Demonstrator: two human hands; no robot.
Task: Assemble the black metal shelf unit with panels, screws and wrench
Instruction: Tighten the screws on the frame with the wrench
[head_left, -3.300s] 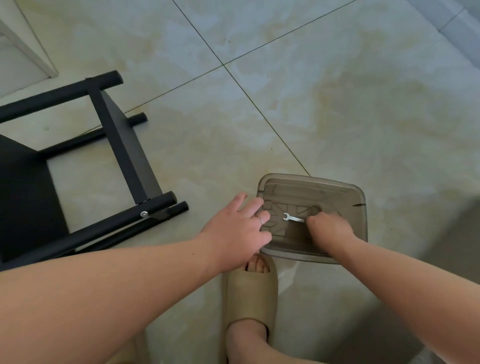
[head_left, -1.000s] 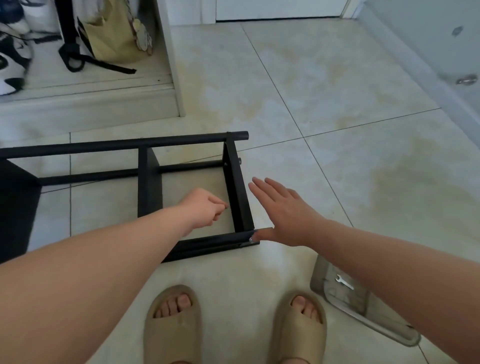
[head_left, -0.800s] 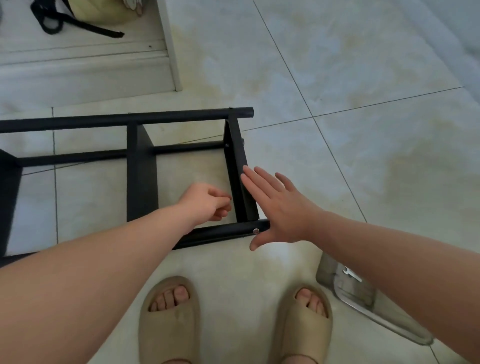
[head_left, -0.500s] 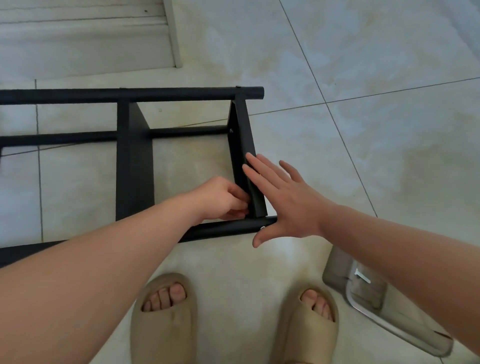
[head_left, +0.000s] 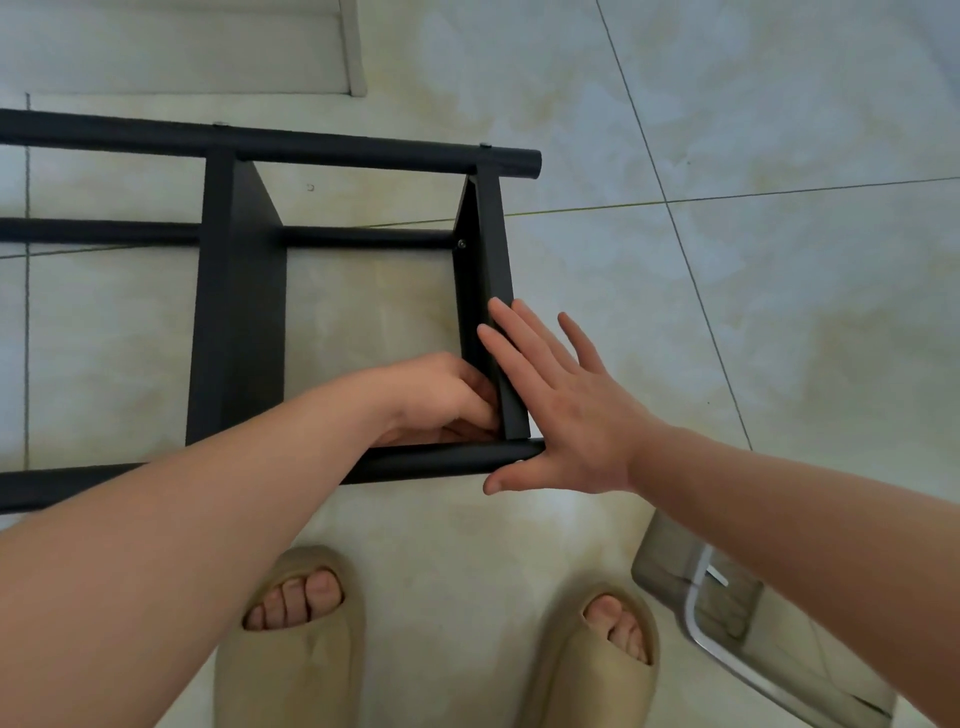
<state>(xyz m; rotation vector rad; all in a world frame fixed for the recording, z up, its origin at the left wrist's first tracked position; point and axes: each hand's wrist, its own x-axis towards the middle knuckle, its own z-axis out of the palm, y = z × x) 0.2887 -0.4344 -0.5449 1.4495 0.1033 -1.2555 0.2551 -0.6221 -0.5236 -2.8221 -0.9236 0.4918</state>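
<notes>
Looking down from the head view: the black shelf unit (head_left: 241, 322) lies on its side on the tiled floor (head_left: 779, 322), just beyond the two sandals (head_left: 291, 654); two panels stand between the far tube (head_left: 337, 148) and the near tube (head_left: 426, 462); screw heads (head_left: 485, 146) show on the far tube and on the right end panel (head_left: 493, 260). The left hand (head_left: 436, 395) sits at the inner near corner of the end panel, its grip curled together; whether it clamps a screw cannot be told. The right hand (head_left: 566, 415) lies flat on the panel's outer face, grip apart, fingers straight, thumb by the near tube's end. The wrench (head_left: 719, 576) lies in the grey tray (head_left: 670, 577), near right, well apart from both hands. Judgement: the frame is largely joined; the near-corner joint appears to be in hand; wrench tightening remains.
</notes>
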